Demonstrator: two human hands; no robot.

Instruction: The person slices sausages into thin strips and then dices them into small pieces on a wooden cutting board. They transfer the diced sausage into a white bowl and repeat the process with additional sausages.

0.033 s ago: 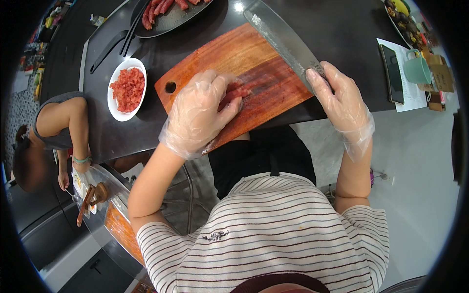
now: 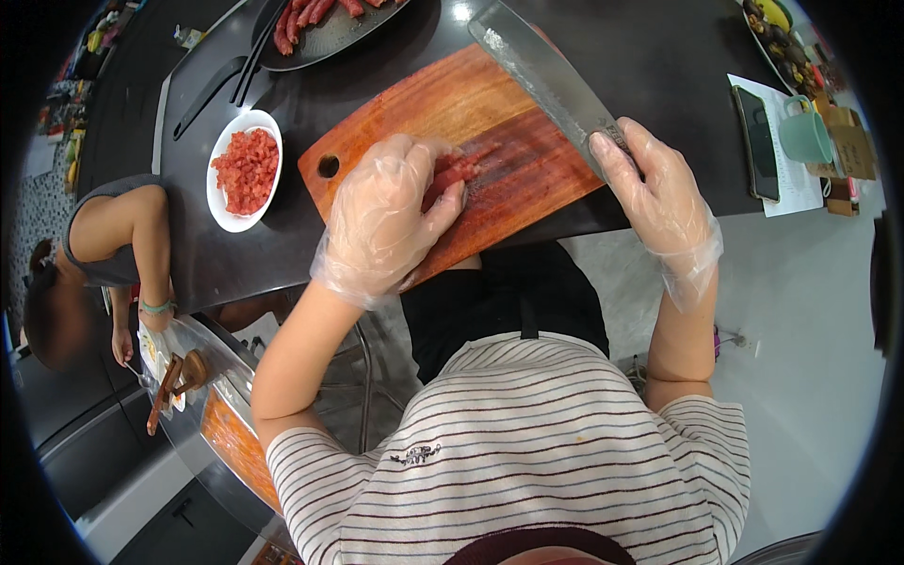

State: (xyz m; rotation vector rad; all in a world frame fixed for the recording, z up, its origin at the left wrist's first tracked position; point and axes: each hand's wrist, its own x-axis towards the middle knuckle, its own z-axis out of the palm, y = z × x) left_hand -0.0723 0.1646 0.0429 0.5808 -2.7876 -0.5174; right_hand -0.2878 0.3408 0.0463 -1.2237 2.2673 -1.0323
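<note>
In its clear plastic glove, my right hand [image 2: 652, 188] grips the handle of a broad kitchen cleaver [image 2: 546, 80]. The blade slants up and to the left over the right end of a wooden cutting board [image 2: 414, 104]. My left hand [image 2: 381, 212], gloved too, has its fingers curled over red sausage [image 2: 454, 174] on the board. One end of the sausage shows between thumb and fingers; the rest is hidden under the hand. Left of the board stands a white oval bowl [image 2: 220, 209] holding diced red sausage [image 2: 247, 169].
A black frying pan [image 2: 320, 52] with several whole sausages [image 2: 299, 21] and black chopsticks [image 2: 249, 71] is at the far left. To the right are a phone [image 2: 756, 141], paper and a green mug [image 2: 805, 132]. Another person's arm [image 2: 141, 226] is at the left by a side table.
My left hand has shifted very slightly on the board, and the sausage end by its fingers shows a bit more sharply. The right hand and cleaver look nearly still.
</note>
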